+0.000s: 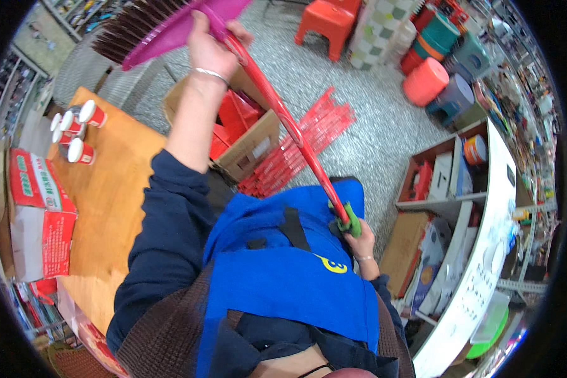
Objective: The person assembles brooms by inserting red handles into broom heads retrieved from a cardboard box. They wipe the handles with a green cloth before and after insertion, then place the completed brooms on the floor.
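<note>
A broom with a red handle (283,118), a magenta head (170,39) and dark bristles (132,28) slants across the view. My left hand (213,49) is closed around it where the handle meets the head, at the upper left. At the handle's other end, close to my blue apron (283,277), my right hand (361,239) grips a green cloth (351,222) that wraps around the handle. Fingers of the right hand are partly hidden by the cloth.
Red plastic-wrapped sticks (296,150) lie on the grey floor beside a cardboard box (252,151) of red items. Paper cups (82,151) and a red-white carton (41,214) stand on the wooden table (107,220). A red stool (327,25) is ahead; a white-topped cabinet (479,258) is right.
</note>
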